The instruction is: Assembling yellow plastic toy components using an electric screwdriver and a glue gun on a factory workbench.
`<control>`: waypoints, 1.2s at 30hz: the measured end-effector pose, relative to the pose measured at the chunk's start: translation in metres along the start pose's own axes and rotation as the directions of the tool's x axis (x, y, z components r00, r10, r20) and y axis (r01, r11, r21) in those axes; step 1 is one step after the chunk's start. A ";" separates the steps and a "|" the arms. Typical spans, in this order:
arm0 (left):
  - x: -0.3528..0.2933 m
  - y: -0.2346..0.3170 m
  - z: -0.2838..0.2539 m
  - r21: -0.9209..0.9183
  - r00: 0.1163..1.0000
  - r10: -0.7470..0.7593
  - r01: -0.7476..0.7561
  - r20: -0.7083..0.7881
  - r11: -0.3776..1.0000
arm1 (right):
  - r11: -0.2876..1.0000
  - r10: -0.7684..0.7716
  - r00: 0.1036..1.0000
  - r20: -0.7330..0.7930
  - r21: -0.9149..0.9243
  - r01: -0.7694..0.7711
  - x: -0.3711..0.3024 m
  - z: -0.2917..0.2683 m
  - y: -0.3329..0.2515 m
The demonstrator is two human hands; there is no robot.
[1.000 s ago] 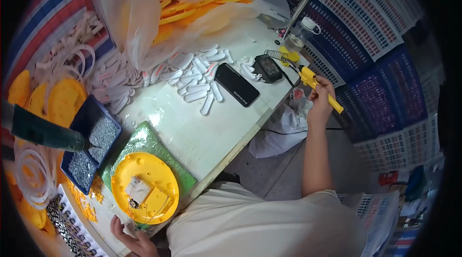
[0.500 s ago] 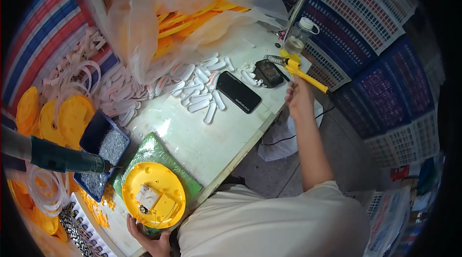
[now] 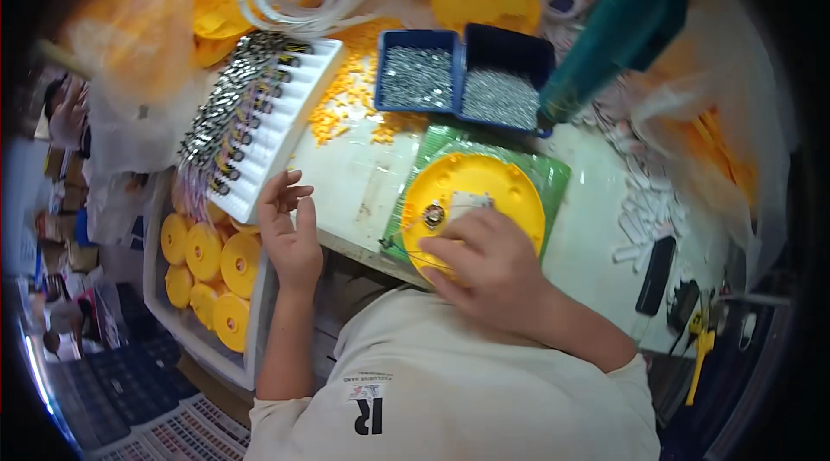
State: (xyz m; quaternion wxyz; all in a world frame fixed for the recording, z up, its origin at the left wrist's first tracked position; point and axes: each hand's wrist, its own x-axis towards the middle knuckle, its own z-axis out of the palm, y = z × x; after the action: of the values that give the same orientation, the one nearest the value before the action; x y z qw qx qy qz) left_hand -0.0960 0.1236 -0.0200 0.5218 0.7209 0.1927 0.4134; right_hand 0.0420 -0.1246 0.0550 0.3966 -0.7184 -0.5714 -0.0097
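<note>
My left hand (image 3: 292, 241) is raised beside the near end of the white foam tray, its fingers apart and nothing in it. My right hand (image 3: 493, 267) reaches over the round yellow plastic disc (image 3: 510, 176), its fingers curled near the thin wires. Motion blur hides whether they grip anything. A white box-shaped part (image 3: 469, 201), partly under the hand, and a small round metal part (image 3: 433, 216) sit on the disc. The disc lies on a green wrapped pad (image 3: 553, 174).
Two blue bins of screws (image 3: 418, 108) stand behind the pad, with a teal power screwdriver (image 3: 618, 29) above. The white foam tray (image 3: 303, 107) holds wired parts. A crate (image 3: 251, 349) of yellow discs is at left. A phone (image 3: 656, 275) and soldering iron (image 3: 699, 366) are at right.
The view has swung left. My right hand has left the soldering iron at its stand and come over the yellow disc. My left hand has moved off the disc's edge, to the left.
</note>
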 end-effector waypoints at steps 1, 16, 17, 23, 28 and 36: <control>0.003 -0.001 -0.001 0.008 1.000 0.007 -0.007 -0.018 1.000 | 0.999 -0.048 0.997 0.054 -0.009 0.049 0.015 0.010 -0.004; 0.106 -0.033 0.042 0.757 0.917 0.009 -0.336 0.400 0.560 | 0.994 0.018 0.996 0.083 -0.111 -0.009 0.041 0.032 0.007; 0.107 -0.036 0.044 0.760 0.904 0.034 -0.378 0.425 0.528 | 0.993 0.032 0.996 0.078 -0.120 -0.023 0.040 0.030 0.006; 0.111 -0.033 0.047 0.639 0.827 0.228 -0.546 0.514 0.542 | 0.979 0.189 0.982 -0.032 -0.067 -0.190 0.031 0.023 0.008; 0.102 -0.036 0.039 0.587 0.889 0.182 -0.420 0.421 0.693 | 0.978 0.199 0.979 -0.033 -0.055 -0.201 0.036 0.027 0.017; 0.076 0.000 0.020 0.143 0.875 -0.253 0.213 0.412 0.967 | 0.978 0.176 0.984 -0.024 -0.110 -0.178 0.035 0.030 0.017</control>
State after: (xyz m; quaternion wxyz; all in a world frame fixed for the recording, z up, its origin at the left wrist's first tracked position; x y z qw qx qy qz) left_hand -0.0354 0.1654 0.0074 0.5630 0.7888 0.1784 0.1702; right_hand 0.0551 -0.0789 0.0410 0.3589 -0.7874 -0.5010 -0.0114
